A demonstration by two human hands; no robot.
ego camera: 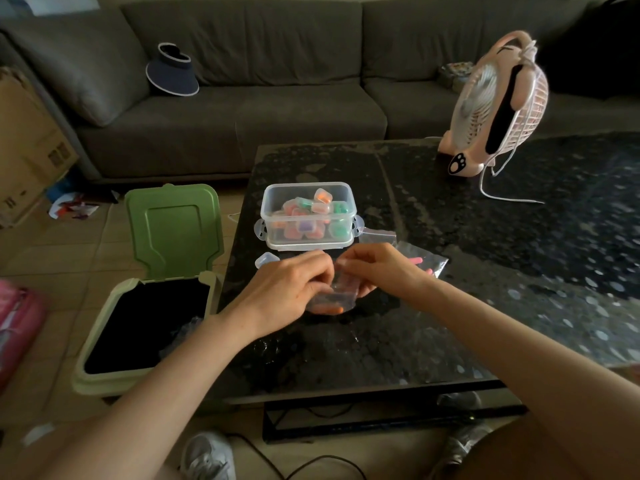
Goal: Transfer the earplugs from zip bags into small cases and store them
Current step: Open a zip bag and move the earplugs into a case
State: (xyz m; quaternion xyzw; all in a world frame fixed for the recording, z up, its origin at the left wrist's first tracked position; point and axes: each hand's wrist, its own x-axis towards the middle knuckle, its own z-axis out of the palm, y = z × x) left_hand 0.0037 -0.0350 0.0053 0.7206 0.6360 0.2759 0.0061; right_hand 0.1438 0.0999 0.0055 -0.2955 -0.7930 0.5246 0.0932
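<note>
Pinching the top edge of a clear zip bag [333,298] between left hand [291,289] and right hand [377,268], probably orange earplugs [333,310] low inside, below the fingertips; light, floppy, slippery, so best gripped by both top lips and pulled apart gently.

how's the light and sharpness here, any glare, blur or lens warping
Head view: dim overall, corners darkest; pale glare streaks the table; the bag pinched by the left hand and right hand is soft with blur; the wide-angle lens bows the sofa.
</note>
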